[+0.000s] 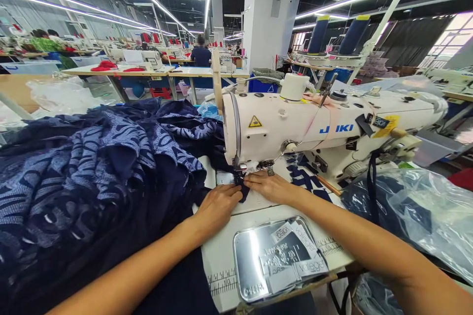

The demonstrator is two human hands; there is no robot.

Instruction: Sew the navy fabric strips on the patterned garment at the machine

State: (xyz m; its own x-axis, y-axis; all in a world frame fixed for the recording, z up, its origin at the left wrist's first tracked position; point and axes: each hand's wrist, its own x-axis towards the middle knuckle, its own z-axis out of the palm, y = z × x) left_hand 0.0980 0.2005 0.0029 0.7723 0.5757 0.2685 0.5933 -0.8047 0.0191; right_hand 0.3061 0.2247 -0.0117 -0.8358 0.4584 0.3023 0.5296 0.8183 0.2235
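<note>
A white sewing machine (273, 123) stands before me, its needle area low at the left end of the head. Under the presser foot (241, 173) lies a small piece of dark navy fabric (243, 194). The fingers of my left hand (219, 205) are bunched on its left edge. From the right, my right hand (269, 186) pinches the fabric close beside the foot, fingertips pressed together. A large heap of navy cloth with a pale blue pattern (121, 142) fills the left side.
A shiny metal tray (246, 261) holding printed labels (310, 267) sits at the table's front edge. Dark fabric scraps (305, 177) lie right of the needle. Clear plastic bags (424, 206) are at the right, thread cones (318, 35) behind. A person (201, 53) sits farther back.
</note>
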